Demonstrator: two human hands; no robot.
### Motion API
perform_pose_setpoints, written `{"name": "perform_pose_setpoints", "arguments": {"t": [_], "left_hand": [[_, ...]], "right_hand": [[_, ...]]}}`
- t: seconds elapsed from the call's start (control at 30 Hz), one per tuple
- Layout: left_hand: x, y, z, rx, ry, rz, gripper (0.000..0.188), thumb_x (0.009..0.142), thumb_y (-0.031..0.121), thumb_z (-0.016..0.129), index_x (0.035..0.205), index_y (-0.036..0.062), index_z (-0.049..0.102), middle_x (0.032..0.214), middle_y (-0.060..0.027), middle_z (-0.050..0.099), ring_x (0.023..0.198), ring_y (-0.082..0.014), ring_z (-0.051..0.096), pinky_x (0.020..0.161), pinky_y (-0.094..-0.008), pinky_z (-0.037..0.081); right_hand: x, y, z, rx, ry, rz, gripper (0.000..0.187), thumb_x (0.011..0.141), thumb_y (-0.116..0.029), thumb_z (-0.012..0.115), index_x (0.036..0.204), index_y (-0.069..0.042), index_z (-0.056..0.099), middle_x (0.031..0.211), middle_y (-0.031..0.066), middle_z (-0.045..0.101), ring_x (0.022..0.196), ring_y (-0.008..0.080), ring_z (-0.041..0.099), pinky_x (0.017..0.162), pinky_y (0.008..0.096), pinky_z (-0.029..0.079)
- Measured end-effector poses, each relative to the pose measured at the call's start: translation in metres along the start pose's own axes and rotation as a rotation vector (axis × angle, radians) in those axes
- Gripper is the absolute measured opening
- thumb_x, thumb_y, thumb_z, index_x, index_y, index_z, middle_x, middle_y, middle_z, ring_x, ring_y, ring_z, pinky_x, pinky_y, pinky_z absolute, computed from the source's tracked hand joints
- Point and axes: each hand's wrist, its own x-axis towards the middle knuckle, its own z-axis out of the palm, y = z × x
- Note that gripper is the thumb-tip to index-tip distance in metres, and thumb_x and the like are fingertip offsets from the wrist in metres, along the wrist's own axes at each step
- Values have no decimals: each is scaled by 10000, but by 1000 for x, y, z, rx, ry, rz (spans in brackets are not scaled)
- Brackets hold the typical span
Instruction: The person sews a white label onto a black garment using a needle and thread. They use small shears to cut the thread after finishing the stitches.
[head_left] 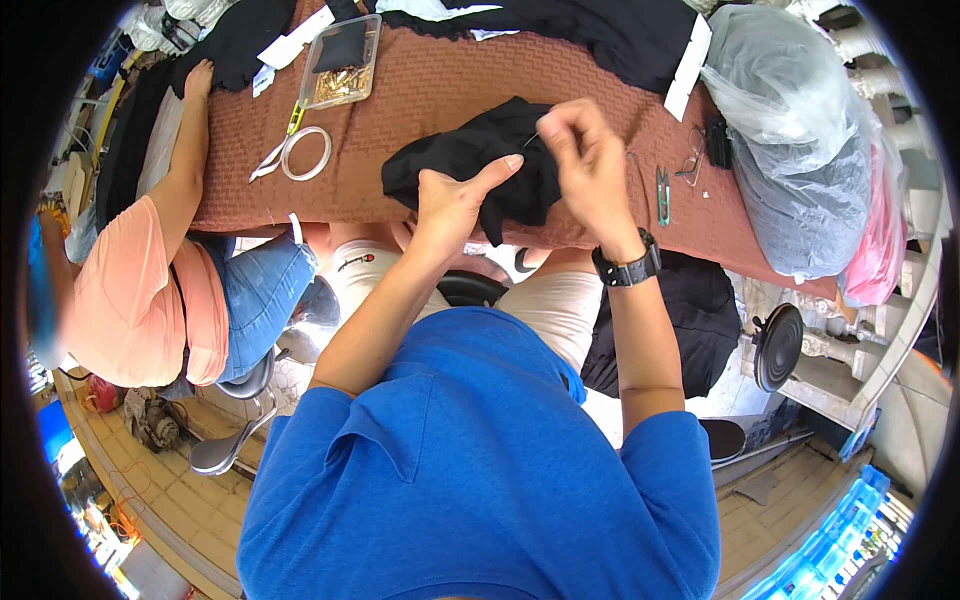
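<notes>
A bunched black cloth [455,150] lies at the front of the brown-covered table. My left hand [455,200] grips its near side, the thumb stretched across the top of the fabric. At the cloth's right edge, my right hand [590,165] is closed in a pinch, a watch on its wrist. A fine needle [529,139] seems to stick out from those fingertips toward the cloth, though it is very small here. Whether a thread runs from it cannot be made out. Folds hide the fingers under the cloth.
Green-handled snips [663,196] and glasses [692,165] lie right, by a large plastic bag [790,140]. Left are a clear box [343,60] of small gold pieces, a tape roll [306,152] and a yellow cutter [296,118]. A co-worker [150,260] sits left.
</notes>
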Motion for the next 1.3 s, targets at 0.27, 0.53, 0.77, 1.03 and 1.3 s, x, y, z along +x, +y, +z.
{"name": "perform_pose_setpoints", "arguments": {"t": [0.27, 0.53, 0.77, 1.03, 1.3], "left_hand": [[0, -13, -24, 13, 8, 99, 143, 817, 54, 797, 914, -31, 734, 902, -39, 724, 798, -89, 638, 745, -253, 518], [-1, -7, -35, 6, 1, 41, 136, 815, 51, 797, 906, -20, 725, 892, -42, 718, 794, -107, 647, 763, -259, 520], [3, -11, -44, 57, -55, 9, 206, 837, 110, 783, 989, -2, 699, 964, -74, 712, 883, -152, 659, 845, -305, 525], [-2, -4, -50, 211, -98, 108, 181, 805, 43, 794, 935, -17, 683, 900, -56, 699, 809, -124, 638, 767, -279, 523], [-5, -9, -67, 242, -151, 135, 311, 788, 54, 811, 1052, -37, 673, 999, -61, 705, 921, -145, 633, 859, -296, 510]], "right_hand": [[62, -7, -138, 820, 164, -1, 178, 1031, -192, 568, 917, -56, 560, 969, 97, 620, 885, 199, 594, 843, 365, 514], [80, -50, -299, 704, 140, -121, 163, 1013, -110, 552, 863, -55, 516, 845, 36, 485, 738, 137, 392, 695, 282, 357], [72, -78, -400, 512, 296, -155, 206, 1038, -118, 479, 844, -61, 516, 829, 45, 478, 716, 149, 372, 704, 308, 340], [61, -109, -518, 287, 464, -171, 230, 1001, -77, 518, 775, -53, 487, 768, 68, 476, 696, 189, 369, 722, 345, 344], [35, -108, -589, 296, 510, -158, 215, 929, -15, 595, 751, -73, 488, 754, 37, 475, 669, 155, 370, 666, 304, 320]]}}
